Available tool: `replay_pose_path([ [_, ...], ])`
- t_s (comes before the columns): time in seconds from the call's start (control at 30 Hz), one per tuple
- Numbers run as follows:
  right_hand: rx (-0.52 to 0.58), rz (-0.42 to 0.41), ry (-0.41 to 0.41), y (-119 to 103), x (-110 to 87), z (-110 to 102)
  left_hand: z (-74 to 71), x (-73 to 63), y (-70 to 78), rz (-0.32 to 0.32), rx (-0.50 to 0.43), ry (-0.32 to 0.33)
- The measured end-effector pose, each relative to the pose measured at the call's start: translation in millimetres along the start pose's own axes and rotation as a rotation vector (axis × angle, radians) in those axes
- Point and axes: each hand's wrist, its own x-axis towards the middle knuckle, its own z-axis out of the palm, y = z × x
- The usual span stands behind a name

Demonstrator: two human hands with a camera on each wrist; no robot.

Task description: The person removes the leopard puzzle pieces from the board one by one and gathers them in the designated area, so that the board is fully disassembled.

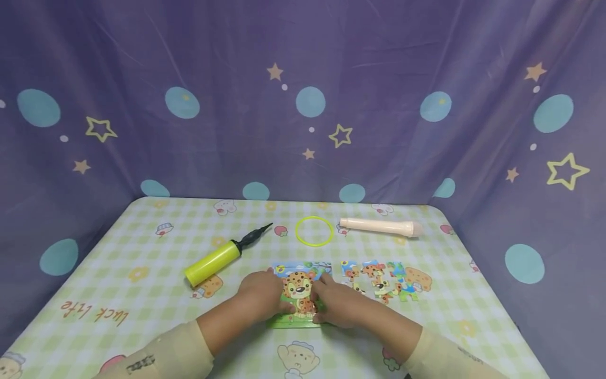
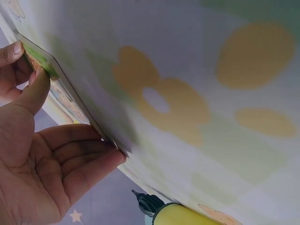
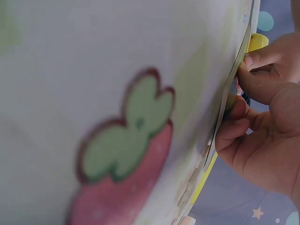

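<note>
A jigsaw puzzle (image 1: 298, 289) with a spotted leopard cub on it lies flat on the table, between both hands. At its left side my left hand (image 1: 267, 295) holds the board, thumb on the picture and the other fingers along the outer edge, as the left wrist view shows. My right hand (image 1: 341, 302) holds its right side, fingers curled at the board, thumb near the lower part of the picture. The hands cover parts of both side edges. Beside the right hand lie several loose puzzle pieces (image 1: 381, 284) with similar leopard and sky patterns, partly joined or overlapping.
A yellow-green hand pump (image 1: 213, 263) with a black nozzle lies at the left. Behind the puzzle are a thin yellow ring (image 1: 314, 245) and a pale pink microphone-shaped stick (image 1: 379, 227). A checked cloth covers the table (image 1: 161, 295); a purple curtain (image 1: 303, 47) hangs behind.
</note>
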Motion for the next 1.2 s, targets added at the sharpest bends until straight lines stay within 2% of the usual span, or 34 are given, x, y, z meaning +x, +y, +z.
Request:
replay_pose_path([
  [0.23,-0.058,-0.038,0.020,-1,-3.6,-6,1.1,-1.0,3.3,-0.004,0.030,0.001],
  [0.4,-0.053,-0.036,-0.003,2,-6.6,-8,-0.1,-2.3,4.2,-0.011,0.045,0.005],
  [0.5,-0.021,-0.044,-0.012,5,-7.7,-10,-0.5,-3.4,3.8,-0.009,0.053,0.009],
  [0.63,0.079,-0.089,0.005,12,-9.4,-18,0.1,-4.5,2.6,0.002,0.063,0.030],
  [0.8,0.190,-0.155,0.021,29,-19.9,-36,1.6,-4.3,1.0,0.009,0.055,0.045],
  [1.0,0.237,-0.104,0.043,57,-40.9,-56,2.1,-4.1,1.1,-0.018,0.055,0.031],
  [1.2,0.318,-0.063,0.038,88,-67.2,-71,2.0,-5.1,0.8,-0.014,0.052,0.024],
])
